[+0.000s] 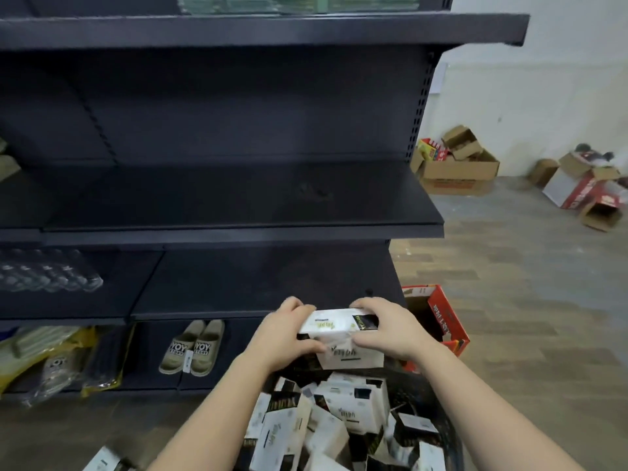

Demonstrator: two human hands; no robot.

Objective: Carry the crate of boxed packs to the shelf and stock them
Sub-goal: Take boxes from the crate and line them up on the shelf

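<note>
A dark crate (438,399) full of several white-and-black boxed packs (343,423) sits on the floor below me. Above it I hold a small stack of packs (334,329) between both hands. My left hand (285,334) grips the stack's left side, and my right hand (384,329) grips its right side, fingers curled over the top pack. The stack hangs just in front of the lower dark shelf (238,287). The middle shelf (238,198) above it is bare.
A pair of beige shoes (193,348) and bagged goods (51,358) lie on the bottom shelf. Wrapped bottles (47,271) are at the left. A red carton (438,317) stands right of the shelf. Open cardboard boxes (458,164) litter the floor by the wall.
</note>
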